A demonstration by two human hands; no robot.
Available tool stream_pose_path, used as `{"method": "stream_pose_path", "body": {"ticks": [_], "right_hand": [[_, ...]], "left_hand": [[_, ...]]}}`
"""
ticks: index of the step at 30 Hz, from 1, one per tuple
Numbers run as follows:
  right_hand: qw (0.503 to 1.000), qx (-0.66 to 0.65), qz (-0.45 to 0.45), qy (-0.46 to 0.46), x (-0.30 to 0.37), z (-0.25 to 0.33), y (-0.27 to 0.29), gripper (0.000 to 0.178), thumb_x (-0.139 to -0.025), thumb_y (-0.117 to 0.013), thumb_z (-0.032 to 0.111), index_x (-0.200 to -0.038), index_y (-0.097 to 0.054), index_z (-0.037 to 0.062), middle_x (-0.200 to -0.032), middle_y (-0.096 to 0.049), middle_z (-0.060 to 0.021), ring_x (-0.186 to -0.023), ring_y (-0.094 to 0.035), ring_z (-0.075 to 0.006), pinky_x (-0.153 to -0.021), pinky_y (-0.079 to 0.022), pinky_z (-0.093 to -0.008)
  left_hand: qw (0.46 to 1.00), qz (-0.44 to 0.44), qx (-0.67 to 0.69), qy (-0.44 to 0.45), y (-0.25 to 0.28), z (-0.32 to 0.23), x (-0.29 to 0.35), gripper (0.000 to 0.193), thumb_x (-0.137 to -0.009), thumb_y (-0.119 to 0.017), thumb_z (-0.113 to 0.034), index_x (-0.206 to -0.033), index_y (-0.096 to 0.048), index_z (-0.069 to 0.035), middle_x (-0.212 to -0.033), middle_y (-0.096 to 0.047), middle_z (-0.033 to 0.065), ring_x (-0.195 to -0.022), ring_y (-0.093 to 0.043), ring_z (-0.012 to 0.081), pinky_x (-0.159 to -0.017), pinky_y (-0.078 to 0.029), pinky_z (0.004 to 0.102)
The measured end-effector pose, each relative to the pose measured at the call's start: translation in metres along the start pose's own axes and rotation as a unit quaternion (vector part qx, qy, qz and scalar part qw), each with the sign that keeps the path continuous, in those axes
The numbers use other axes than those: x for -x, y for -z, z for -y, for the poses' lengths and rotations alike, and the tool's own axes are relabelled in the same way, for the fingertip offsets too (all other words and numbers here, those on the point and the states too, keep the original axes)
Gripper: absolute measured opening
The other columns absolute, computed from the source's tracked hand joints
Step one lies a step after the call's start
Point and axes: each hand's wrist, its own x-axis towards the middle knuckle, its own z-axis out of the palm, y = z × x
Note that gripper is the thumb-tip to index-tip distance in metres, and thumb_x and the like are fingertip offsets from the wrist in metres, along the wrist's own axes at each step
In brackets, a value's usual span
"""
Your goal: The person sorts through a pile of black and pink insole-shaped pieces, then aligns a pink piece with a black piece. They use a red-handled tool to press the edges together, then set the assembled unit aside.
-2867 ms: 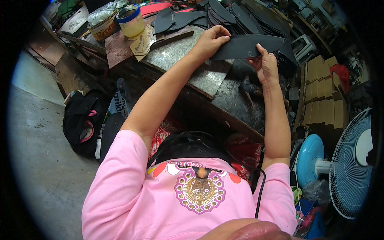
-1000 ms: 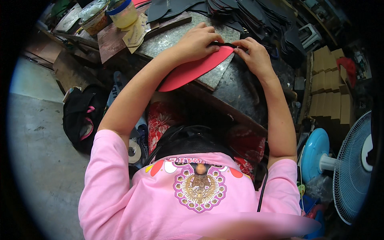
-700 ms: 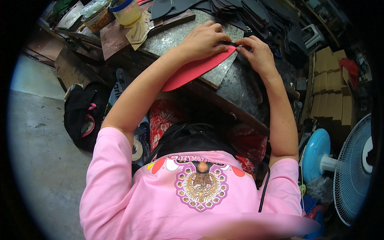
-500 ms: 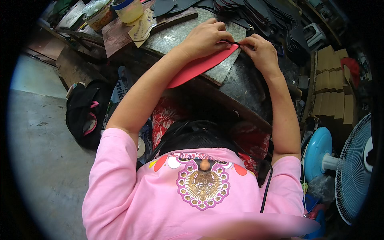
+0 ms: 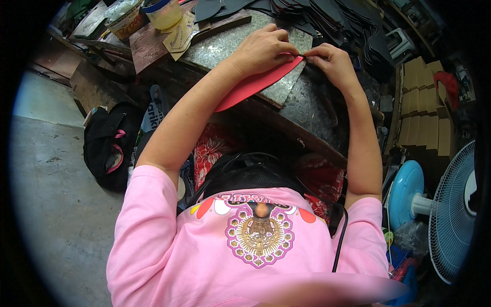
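A long red sole-shaped piece [image 5: 250, 88] lies slantwise over the near edge of a grey speckled slab [image 5: 220, 47], its narrow tip to the upper right. My left hand [image 5: 267, 47] is closed on its far edge close to that tip, thumb and fingers pressed together. At the tip, my right hand [image 5: 331, 61] pinches a thin dark strip [image 5: 303, 55] between thumb and forefinger. The strip runs between the two hands along the edge of the red piece. My left forearm covers part of the red piece.
Dark sole-shaped sheets [image 5: 332, 20] are piled at the far side. Beyond my left arm are a paper pattern [image 5: 180, 38] and a yellowish tub [image 5: 166, 16]. Stacked tan pieces [image 5: 424, 110] and a fan [image 5: 452, 215] stand on the right. A black bag [image 5: 110, 146] is at the left.
My right hand has shifted very slightly left, with its wrist turned a little. The red piece and my left hand stay almost where they were.
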Motion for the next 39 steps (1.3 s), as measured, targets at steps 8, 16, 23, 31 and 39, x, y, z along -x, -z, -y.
{"method": "stream_pose_path", "body": {"ticks": [8, 16, 23, 31, 39], "right_hand": [[1.000, -0.018, -0.013, -0.011, 0.001, 0.002, -0.003, 0.017, -0.087, -0.070, 0.020, -0.101, -0.078, 0.0155, -0.095, -0.071, -0.0025, -0.087, -0.070, -0.0210, -0.078, -0.055, -0.0315], [0.973, 0.212, -0.039, 0.086, 0.006, 0.028, -0.001, 0.016, -0.085, -0.070, 0.023, -0.098, -0.077, 0.0173, -0.095, -0.069, 0.0006, -0.091, -0.069, -0.0231, -0.079, -0.056, -0.0376], [0.996, -0.090, -0.009, -0.022, -0.008, 0.000, -0.006, 0.017, -0.085, -0.073, 0.022, -0.097, -0.079, 0.0125, -0.089, -0.072, -0.0060, -0.081, -0.070, -0.0211, -0.074, -0.054, -0.0325], [0.995, -0.048, 0.038, -0.082, -0.026, -0.008, -0.012, 0.021, -0.081, -0.078, 0.021, -0.093, -0.078, 0.0044, -0.080, -0.074, -0.0074, -0.074, -0.068, -0.0157, -0.071, -0.053, -0.0315], [0.972, -0.055, 0.228, -0.036, -0.063, -0.003, 0.007, 0.015, -0.082, -0.074, 0.011, -0.083, -0.067, -0.0016, -0.073, -0.064, -0.0018, -0.071, -0.058, -0.0101, -0.067, -0.048, -0.0281]], "left_hand": [[1.000, 0.001, 0.005, -0.002, 0.000, 0.001, 0.001, 0.021, -0.087, -0.072, -0.027, -0.106, -0.078, -0.024, -0.096, -0.065, 0.0010, -0.100, -0.058, 0.0235, -0.088, -0.052, 0.0360], [0.999, -0.036, 0.005, 0.021, -0.004, 0.000, 0.001, 0.018, -0.087, -0.073, -0.030, -0.101, -0.076, -0.019, -0.099, -0.066, 0.0017, -0.102, -0.059, 0.0246, -0.088, -0.052, 0.0373], [1.000, -0.004, 0.010, 0.022, 0.001, 0.000, 0.001, 0.018, -0.084, -0.076, -0.030, -0.098, -0.076, -0.017, -0.096, -0.066, 0.0016, -0.100, -0.059, 0.0248, -0.087, -0.052, 0.0375], [1.000, -0.008, 0.012, 0.015, 0.002, 0.000, 0.001, 0.018, -0.085, -0.075, -0.029, -0.099, -0.077, -0.017, -0.095, -0.065, 0.0019, -0.098, -0.059, 0.0243, -0.087, -0.052, 0.0374], [0.996, 0.003, -0.018, 0.091, 0.007, 0.000, 0.006, 0.030, -0.086, -0.074, -0.036, -0.110, -0.076, -0.018, -0.106, -0.066, 0.0062, -0.107, -0.058, 0.0269, -0.095, -0.049, 0.0397]]}}
